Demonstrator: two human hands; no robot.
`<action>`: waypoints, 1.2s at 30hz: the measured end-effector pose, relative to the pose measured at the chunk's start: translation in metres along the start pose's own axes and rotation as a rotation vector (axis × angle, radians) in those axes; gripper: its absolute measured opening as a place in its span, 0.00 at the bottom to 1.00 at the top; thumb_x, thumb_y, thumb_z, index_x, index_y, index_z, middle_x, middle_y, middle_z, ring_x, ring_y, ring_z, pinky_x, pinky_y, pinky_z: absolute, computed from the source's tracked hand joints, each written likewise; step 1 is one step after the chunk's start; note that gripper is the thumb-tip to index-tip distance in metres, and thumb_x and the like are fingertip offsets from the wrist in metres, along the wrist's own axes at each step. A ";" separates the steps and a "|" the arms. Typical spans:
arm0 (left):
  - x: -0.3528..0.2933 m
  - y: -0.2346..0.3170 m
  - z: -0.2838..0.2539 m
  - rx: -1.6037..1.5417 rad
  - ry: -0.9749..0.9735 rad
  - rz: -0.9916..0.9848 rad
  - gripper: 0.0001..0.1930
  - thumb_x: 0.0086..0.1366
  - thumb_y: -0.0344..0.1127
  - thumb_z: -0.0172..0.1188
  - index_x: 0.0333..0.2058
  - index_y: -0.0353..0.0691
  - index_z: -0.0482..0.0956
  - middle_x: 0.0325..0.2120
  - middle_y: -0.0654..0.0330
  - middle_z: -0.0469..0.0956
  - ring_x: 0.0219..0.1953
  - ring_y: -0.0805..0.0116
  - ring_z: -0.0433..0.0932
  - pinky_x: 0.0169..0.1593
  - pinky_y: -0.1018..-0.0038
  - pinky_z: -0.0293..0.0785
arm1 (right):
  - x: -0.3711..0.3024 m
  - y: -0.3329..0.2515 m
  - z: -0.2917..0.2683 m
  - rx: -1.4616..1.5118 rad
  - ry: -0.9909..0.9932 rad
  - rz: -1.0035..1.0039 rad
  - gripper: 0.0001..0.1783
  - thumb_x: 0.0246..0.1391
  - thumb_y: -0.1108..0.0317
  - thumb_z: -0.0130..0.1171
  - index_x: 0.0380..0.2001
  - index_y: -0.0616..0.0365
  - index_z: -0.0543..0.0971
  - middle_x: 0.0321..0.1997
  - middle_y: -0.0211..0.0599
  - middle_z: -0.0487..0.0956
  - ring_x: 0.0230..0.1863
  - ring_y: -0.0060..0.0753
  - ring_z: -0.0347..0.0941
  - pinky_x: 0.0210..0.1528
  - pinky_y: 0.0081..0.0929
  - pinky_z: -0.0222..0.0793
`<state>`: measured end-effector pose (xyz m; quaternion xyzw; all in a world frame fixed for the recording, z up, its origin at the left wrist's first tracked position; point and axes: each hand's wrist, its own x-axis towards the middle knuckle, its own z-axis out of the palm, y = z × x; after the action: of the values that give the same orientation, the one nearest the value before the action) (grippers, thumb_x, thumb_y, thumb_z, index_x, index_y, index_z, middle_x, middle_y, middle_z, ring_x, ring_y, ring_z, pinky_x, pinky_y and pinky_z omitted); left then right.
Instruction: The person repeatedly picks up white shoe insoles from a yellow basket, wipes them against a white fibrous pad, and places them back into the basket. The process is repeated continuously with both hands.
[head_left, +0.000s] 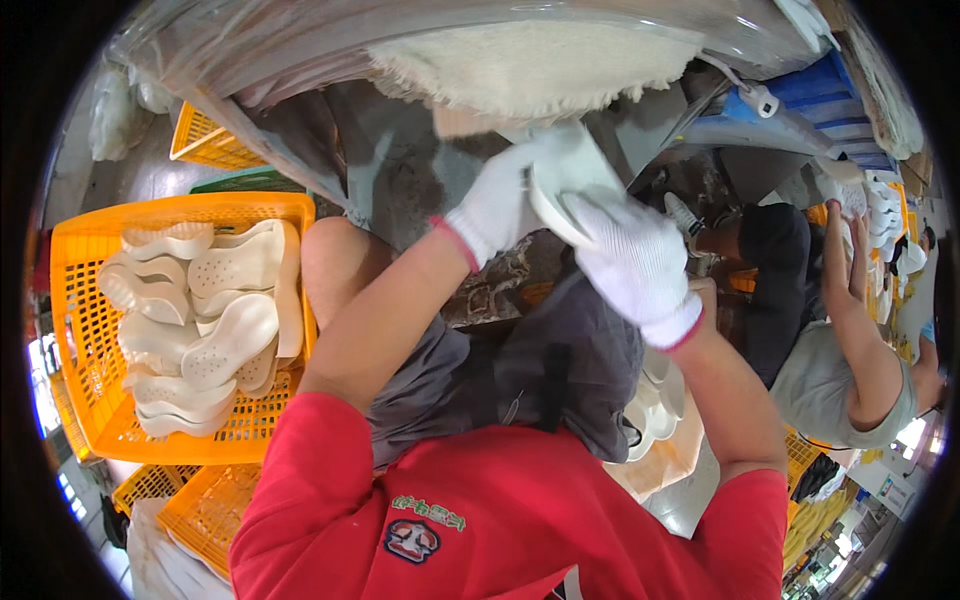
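Observation:
A pale cream shoe sole (578, 175) is held up in front of me, tilted and slightly blurred, just below a fluffy cream pad (545, 65). My left hand (500, 205), in a white knit glove with a red cuff, grips its left side. On its lower right edge, my right hand (640, 265) is closed, gloved the same way. The fingertips behind the sole are partly hidden. Several cream soles (230, 340), some dotted with small holes, lie piled in an orange plastic basket (75, 330) to my left.
Clear plastic sheeting (270, 40) covers the machine ahead. More pale soles (655, 410) sit in a box beside my right leg. At the right, another person (840, 370) sits close by, hands raised near white pieces. Further orange baskets (215, 510) stand at lower left.

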<state>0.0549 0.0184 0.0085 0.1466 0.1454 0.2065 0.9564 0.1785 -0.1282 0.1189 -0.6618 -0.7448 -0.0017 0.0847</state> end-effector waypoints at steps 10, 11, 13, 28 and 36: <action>0.018 0.036 -0.032 0.073 0.487 0.529 0.21 0.81 0.50 0.55 0.58 0.40 0.81 0.48 0.51 0.86 0.48 0.51 0.86 0.54 0.59 0.84 | 0.076 -0.051 0.036 0.047 0.184 0.130 0.28 0.60 0.66 0.69 0.64 0.47 0.83 0.38 0.36 0.89 0.31 0.42 0.87 0.32 0.41 0.82; 0.020 0.036 -0.040 0.360 0.380 0.540 0.22 0.80 0.52 0.55 0.59 0.40 0.80 0.48 0.53 0.86 0.49 0.53 0.86 0.55 0.60 0.83 | 0.070 -0.051 0.032 0.093 0.234 0.096 0.28 0.60 0.66 0.69 0.64 0.45 0.84 0.36 0.35 0.88 0.30 0.42 0.86 0.32 0.40 0.82; 0.020 0.035 -0.046 -0.064 0.331 0.215 0.23 0.80 0.53 0.56 0.57 0.39 0.80 0.47 0.52 0.86 0.49 0.53 0.86 0.57 0.59 0.83 | 0.051 -0.052 0.032 0.130 0.481 -0.028 0.27 0.60 0.66 0.69 0.63 0.43 0.84 0.33 0.33 0.88 0.28 0.41 0.86 0.31 0.38 0.81; 0.020 0.008 -0.068 -0.105 0.085 0.074 0.29 0.84 0.64 0.44 0.49 0.42 0.79 0.37 0.49 0.83 0.38 0.47 0.86 0.48 0.49 0.87 | 0.050 -0.078 -0.008 1.019 -0.079 0.468 0.35 0.60 0.68 0.73 0.68 0.66 0.75 0.53 0.37 0.86 0.49 0.26 0.84 0.53 0.28 0.82; 0.004 0.018 -0.013 -0.344 0.211 0.130 0.39 0.77 0.78 0.40 0.53 0.47 0.79 0.35 0.55 0.81 0.35 0.53 0.84 0.43 0.54 0.85 | 0.030 -0.075 0.013 0.670 -0.115 0.337 0.25 0.63 0.63 0.74 0.59 0.63 0.81 0.44 0.45 0.89 0.43 0.40 0.90 0.49 0.36 0.85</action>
<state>0.0472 0.0384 0.0019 -0.0322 0.1975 0.3036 0.9316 0.0996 -0.1060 0.1182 -0.7097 -0.5884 0.2930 0.2536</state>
